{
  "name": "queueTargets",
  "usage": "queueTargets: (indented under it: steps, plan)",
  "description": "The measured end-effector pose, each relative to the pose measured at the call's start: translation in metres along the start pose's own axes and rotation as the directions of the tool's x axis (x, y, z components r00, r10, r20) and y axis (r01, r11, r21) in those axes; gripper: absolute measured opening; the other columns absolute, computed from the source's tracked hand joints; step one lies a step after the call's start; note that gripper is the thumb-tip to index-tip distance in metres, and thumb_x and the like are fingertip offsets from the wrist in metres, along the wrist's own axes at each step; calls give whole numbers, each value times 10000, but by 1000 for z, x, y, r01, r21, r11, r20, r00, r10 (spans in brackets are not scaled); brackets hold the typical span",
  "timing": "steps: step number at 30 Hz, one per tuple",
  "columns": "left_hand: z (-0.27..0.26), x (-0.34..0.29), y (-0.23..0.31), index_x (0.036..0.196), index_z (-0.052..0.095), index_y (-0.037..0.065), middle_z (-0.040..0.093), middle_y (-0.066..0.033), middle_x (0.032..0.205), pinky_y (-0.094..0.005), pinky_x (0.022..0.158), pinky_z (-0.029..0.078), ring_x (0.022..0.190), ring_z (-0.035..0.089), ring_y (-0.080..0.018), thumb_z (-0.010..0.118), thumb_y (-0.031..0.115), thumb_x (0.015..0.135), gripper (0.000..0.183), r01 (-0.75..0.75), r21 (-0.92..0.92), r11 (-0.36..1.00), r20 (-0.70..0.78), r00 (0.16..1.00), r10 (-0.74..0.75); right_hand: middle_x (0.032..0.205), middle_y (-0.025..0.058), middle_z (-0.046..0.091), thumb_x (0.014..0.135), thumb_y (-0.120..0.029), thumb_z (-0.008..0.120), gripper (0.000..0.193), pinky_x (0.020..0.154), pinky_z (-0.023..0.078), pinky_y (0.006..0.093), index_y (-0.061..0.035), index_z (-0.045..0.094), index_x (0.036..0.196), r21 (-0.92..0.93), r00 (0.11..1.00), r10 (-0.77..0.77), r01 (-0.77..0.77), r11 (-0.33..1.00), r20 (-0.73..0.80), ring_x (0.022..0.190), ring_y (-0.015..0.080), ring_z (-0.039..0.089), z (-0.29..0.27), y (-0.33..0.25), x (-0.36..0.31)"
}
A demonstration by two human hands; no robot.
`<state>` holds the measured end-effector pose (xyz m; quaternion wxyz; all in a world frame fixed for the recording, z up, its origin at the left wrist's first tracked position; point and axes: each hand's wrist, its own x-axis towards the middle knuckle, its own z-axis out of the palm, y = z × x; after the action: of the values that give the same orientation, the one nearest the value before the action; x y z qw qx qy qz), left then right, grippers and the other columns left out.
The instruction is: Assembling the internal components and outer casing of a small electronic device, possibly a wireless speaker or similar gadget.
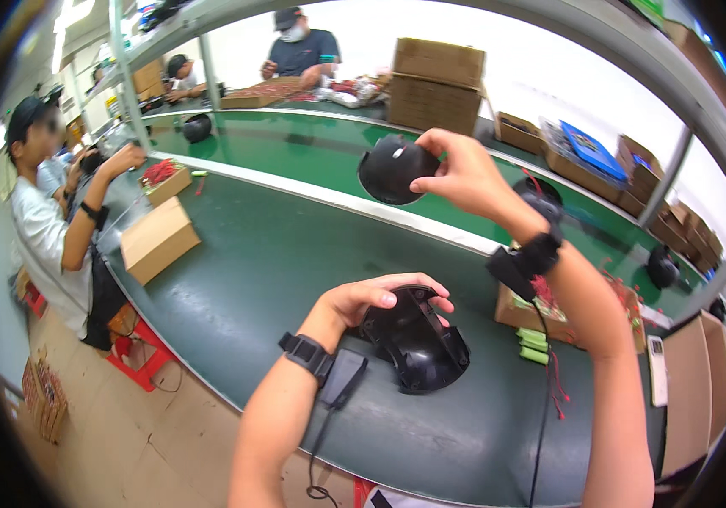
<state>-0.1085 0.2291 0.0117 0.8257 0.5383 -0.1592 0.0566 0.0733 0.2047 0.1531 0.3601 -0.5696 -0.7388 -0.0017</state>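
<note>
My left hand (350, 303) grips a hollow black plastic shell (429, 360) by its upper edge, low over the dark green worktable (253, 254). The shell's open inside, with screw posts along its rim, faces up. Raised over the green conveyor belt (295, 152), my right hand (469, 169) pinches a second black shell (392, 175), rounded side showing, between thumb and fingers. Right of the lower shell, several green battery cells (534, 345) with red leads lie beside a carton of more red-wired parts (511, 311).
Black rounded units (197, 127) ride the belt. A closed cardboard box (160, 240) stands left, near a seated co-worker (58, 203). A phone (657, 371) and an open carton (701, 389) are at right. Stacked cartons (435, 85) stand beyond the belt; a metal rail (337, 203) borders it.
</note>
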Motion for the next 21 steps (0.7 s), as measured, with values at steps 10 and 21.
queueTargets:
  steps: [10,21]
  plan:
    - [46,30,-1,1228,508,8,622,-147,1059,-389,910,483,1042,601,-264,503,368,846,525,33,-55,998,-511,858,-56,835,23,527,700,-96,766,362,558,415,215,-17,540,973,171,969,244,-245,954,30,651,74,502,-149,-45,-246]
    - [9,75,-38,1347,407,81,449,-53,1315,-336,1030,329,1230,417,-182,472,462,941,560,50,444,895,-818,432,381,860,98,505,729,-113,765,365,608,470,324,0,496,949,186,896,426,-443,877,128,719,193,568,-150,-47,-399]
